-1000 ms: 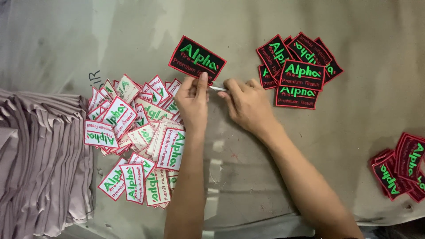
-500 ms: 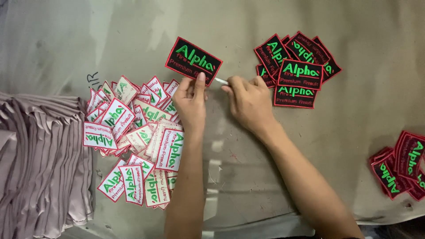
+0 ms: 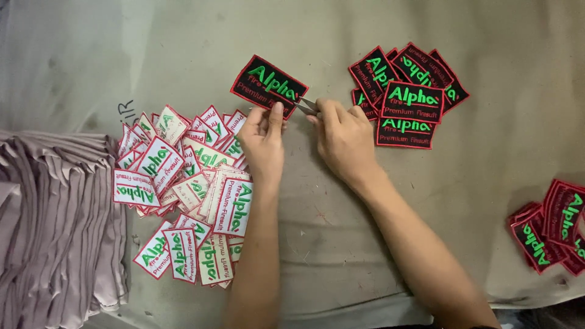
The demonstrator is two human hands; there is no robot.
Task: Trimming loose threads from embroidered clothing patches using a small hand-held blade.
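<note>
From the head view I see my left hand [image 3: 263, 141] pinching the near edge of a black patch [image 3: 269, 86] with red border and green lettering, holding it face up on the table [image 3: 329, 244], far of centre. My right hand [image 3: 345, 135] is closed on small metal snips [image 3: 306, 105], whose tips sit at the patch's right corner, touching or just beside it; I cannot tell whether the blades are parted. The two hands are close together but not touching.

To the left lies a loose heap of patches turned white side up [image 3: 186, 195], and beyond it, at the left edge, a stack of folded greyish cloth [image 3: 55, 231]. Far right there is a small pile of face-up black patches [image 3: 408, 97], and another pile [image 3: 551, 228] sits at the right edge, near side.

I judge the step in hand to be trimming the held patch's edge. The next move calls for a steady pinch and a fine, shallow snip that keeps clear of the red border stitching
</note>
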